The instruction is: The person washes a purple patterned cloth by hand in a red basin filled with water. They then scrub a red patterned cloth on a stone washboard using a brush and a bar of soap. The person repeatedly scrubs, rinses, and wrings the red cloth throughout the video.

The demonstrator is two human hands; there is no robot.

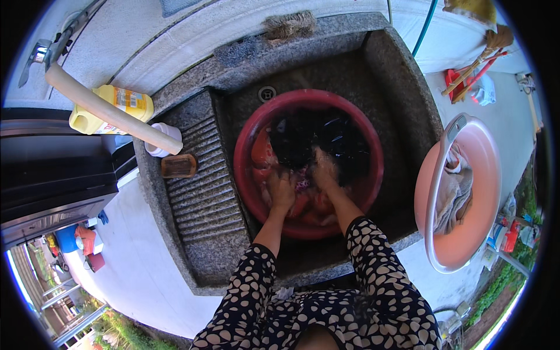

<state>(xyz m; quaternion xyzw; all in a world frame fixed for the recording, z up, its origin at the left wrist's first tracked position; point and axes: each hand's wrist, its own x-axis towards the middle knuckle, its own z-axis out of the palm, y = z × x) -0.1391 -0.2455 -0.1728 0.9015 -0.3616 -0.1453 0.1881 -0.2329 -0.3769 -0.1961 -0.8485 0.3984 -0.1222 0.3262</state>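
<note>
We have both hands down in the red tub (379, 166), which stands in the stone sink (350, 26) just beside the right edge of its washboard (201, 192). The clothes lie in the tub's water, dark ones (350, 137) toward the far rim, red ones (261, 150) toward the left and near rims. Our left hand (283, 189) presses among the red ones, our right hand (325, 169) at the border of the dark ones; the fingers of both are partly hidden, so we cannot tell whether they grip cloth. A brush (179, 166) rests at the sink's left edge, near a white cup (165, 139) at the far left corner. Past the right edge, a pink basin (487, 204) holds a grey cloth (455, 195).
</note>
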